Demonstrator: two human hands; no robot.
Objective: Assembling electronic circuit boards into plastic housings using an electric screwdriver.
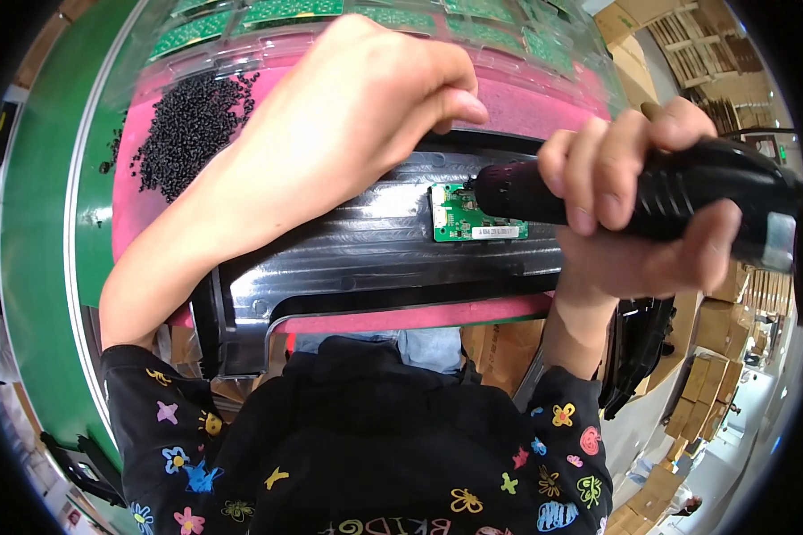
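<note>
My right hand [638, 201] grips a black electric screwdriver [687, 192] held sideways, its tip at the upper right corner of a small green circuit board [468, 218]. The board lies on a long black ribbed plastic panel [348, 259] that rests on a pink mat [152, 209]. My left hand [366, 98] reaches over the panel's far edge, fingers curled down onto it just above the board. What lies under that hand is hidden.
A heap of small black screws [187, 125] lies on the pink mat at the left. Clear trays with green circuit boards [285, 13] stand behind. A green belt [40, 223] runs along the left. Cardboard boxes [723, 339] are stacked at the right.
</note>
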